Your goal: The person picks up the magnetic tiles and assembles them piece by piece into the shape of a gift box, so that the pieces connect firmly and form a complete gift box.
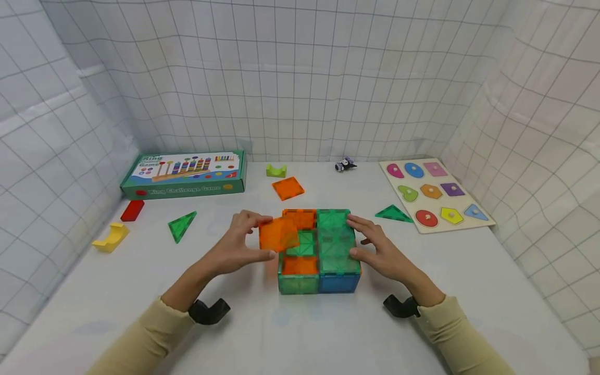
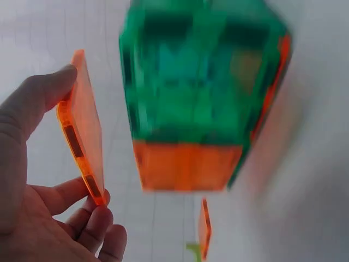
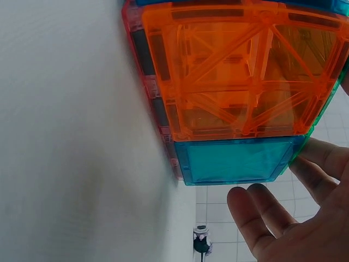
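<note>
My left hand (image 1: pixel 236 244) pinches a translucent orange square magnetic tile (image 1: pixel 272 235) by its edges, between thumb and fingers. The tile is tilted and overlaps the left side of a box built of magnetic tiles (image 1: pixel 339 284) in the head view. Green tiles (image 1: pixel 336 242) cover the box's right half, while its left half is uncovered and shows orange and green tiles inside. At the right side, my right hand (image 1: pixel 382 255) has its fingertips at the green top's edge, fingers loosely extended. An orange side tile (image 3: pixel 229 82) and a blue one (image 3: pixel 234 161) face the right wrist camera.
Behind the box lie a loose orange tile (image 1: pixel 288 188), a lime block (image 1: pixel 276 171) and a small toy figure (image 1: pixel 345 164). Green triangles (image 1: pixel 182 226) flank it. A game box (image 1: pixel 187 174), red piece (image 1: pixel 133 210) and yellow block (image 1: pixel 111 237) stand left; a shape puzzle board (image 1: pixel 412 205) lies right.
</note>
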`<act>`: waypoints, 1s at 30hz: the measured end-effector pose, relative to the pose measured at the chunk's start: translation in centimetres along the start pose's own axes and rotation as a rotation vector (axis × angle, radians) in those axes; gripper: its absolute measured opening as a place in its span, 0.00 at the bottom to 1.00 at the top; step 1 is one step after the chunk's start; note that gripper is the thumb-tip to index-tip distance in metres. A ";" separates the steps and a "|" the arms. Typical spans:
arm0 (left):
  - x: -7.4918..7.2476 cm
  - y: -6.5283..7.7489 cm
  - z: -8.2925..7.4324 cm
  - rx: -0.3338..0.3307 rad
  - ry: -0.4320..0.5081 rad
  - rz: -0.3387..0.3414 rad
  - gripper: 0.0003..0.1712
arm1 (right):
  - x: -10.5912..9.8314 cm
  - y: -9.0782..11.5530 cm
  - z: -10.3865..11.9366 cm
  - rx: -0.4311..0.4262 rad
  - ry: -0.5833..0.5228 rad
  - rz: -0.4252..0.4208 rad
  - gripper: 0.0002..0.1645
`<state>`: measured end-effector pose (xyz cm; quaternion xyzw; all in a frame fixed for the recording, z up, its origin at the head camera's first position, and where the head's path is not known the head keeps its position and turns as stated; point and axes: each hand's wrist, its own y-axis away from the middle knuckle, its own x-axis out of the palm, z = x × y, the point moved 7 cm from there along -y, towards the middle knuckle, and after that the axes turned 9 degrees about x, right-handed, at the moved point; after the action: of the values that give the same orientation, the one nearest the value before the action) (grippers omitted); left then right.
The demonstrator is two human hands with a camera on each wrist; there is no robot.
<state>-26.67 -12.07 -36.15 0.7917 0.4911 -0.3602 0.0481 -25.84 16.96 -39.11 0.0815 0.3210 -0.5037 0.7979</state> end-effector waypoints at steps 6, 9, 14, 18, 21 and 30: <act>2.9 0.6 -2.6 0.123 -0.113 0.044 0.41 | -0.3 0.1 2.0 -0.002 -0.004 -0.004 0.35; 3.7 0.3 -2.9 0.160 -0.146 0.069 0.41 | -0.4 0.1 2.1 -0.001 -0.006 -0.002 0.35; 4.4 -0.2 -2.9 0.163 -0.134 0.135 0.44 | -0.3 0.0 0.1 0.012 -0.003 -0.005 0.37; 3.1 -1.3 -1.7 0.103 -0.084 0.116 0.46 | -0.2 -0.1 -0.5 0.011 -0.011 0.001 0.37; 1.1 -3.5 1.0 0.030 -0.078 0.021 0.42 | -0.1 -0.1 -0.5 0.012 -0.016 0.004 0.37; -0.7 -11.1 11.4 -0.271 -0.189 -0.082 0.43 | 0.1 0.0 -0.5 0.009 -0.022 0.008 0.36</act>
<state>-41.86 -11.80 -41.07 0.7199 0.5604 -0.3651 0.1856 -26.04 17.06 -39.55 0.0810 0.3096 -0.5028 0.8030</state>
